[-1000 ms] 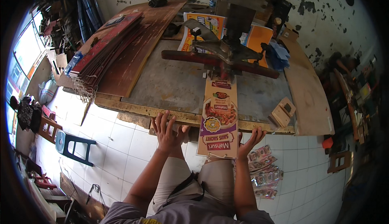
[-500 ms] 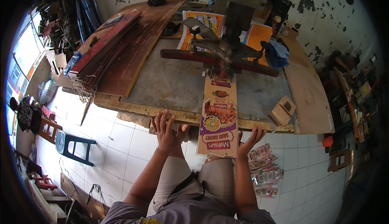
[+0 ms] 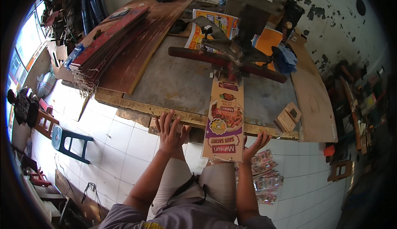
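A long printed card strip (image 3: 225,109) in tan and purple lies under the red bar of a metal press (image 3: 227,63). Its near end, with a string loop, hangs over the front edge of the metal-topped table (image 3: 182,80). To the left of the strip, my left hand (image 3: 168,131) rests against the table's front edge, fingers stretched out and apart. On the strip's other side my right hand (image 3: 255,148) is at the same edge, its fingers spread, the thumb beside the strip. I see nothing held in either hand.
Stacked red boards (image 3: 109,43) with dangling strings lie at the left of the table. A small wooden block (image 3: 288,118) sits near the front right edge. Printed sachet strips (image 3: 264,179) lie on the tiled floor. A dark blue stool (image 3: 72,142) stands at the left.
The view has tilted and shifted slightly. Both hands stay at the table edge, and the card strip keeps its place under the press.
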`<state>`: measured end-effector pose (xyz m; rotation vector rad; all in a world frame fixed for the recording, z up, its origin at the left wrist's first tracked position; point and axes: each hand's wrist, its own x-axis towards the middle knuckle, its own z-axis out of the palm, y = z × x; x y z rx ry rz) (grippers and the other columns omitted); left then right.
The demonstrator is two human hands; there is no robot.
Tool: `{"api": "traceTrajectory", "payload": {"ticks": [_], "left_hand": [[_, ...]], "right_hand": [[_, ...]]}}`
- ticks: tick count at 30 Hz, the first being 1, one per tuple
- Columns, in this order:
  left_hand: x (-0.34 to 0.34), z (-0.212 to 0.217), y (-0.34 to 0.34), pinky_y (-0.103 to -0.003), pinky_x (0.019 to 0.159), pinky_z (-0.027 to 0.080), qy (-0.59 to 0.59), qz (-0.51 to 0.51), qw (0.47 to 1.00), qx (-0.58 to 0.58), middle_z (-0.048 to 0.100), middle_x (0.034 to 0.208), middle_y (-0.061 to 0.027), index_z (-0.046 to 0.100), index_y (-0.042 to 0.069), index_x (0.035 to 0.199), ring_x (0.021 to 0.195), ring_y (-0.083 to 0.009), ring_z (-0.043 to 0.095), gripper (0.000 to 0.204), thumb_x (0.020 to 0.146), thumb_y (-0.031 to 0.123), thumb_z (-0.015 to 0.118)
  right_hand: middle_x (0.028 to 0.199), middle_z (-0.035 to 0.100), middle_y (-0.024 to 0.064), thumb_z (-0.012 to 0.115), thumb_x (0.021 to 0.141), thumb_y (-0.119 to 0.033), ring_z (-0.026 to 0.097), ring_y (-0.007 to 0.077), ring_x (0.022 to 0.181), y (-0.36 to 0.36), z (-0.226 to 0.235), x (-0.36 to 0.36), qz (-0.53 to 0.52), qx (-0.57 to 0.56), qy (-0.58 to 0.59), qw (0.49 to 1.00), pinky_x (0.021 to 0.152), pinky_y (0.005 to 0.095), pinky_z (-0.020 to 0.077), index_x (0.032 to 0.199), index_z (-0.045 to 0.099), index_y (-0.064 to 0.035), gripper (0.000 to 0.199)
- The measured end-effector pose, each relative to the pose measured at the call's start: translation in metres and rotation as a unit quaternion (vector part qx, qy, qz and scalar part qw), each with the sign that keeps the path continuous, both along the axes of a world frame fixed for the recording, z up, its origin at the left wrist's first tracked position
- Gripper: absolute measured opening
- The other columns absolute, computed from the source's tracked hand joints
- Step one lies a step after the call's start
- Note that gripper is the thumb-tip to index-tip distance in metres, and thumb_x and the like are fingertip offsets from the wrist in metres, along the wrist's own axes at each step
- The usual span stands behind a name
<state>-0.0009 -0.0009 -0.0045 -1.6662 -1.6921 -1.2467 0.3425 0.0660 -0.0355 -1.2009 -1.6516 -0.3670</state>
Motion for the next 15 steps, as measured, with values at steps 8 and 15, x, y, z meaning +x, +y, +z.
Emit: {"api": "traceTrajectory", "payload": {"ticks": [8,15], "left_hand": [[0.0027,0.0032,0.0000,-0.064,0.131,0.019,0.001,0.007,1.000,0.000,0.051,0.164,-0.0153,0.060,0.014,0.144,0.156,-0.0423,0.039,0.057,0.095,0.034,0.079],[0.0024,0.0025,-0.0010,-0.064,0.131,0.019,-0.010,0.002,1.000,-0.006,0.052,0.163,-0.0149,0.061,0.014,0.146,0.156,-0.0428,0.039,0.058,0.093,0.030,0.079]], "right_hand": [[0.168,0.034,0.0257,0.069,0.107,-0.025,0.015,0.0564,0.162,-0.0005,0.0007,0.0000,0.001,-0.006,0.002,1.000,0.125,0.0734,0.0215,0.159,0.039,0.0006,0.065],[0.169,0.033,0.0259,0.070,0.106,-0.022,0.013,0.0558,0.163,-0.0029,0.0037,-0.0011,0.002,-0.004,0.000,1.000,0.126,0.0726,0.0209,0.158,0.040,0.0030,0.065]]}}
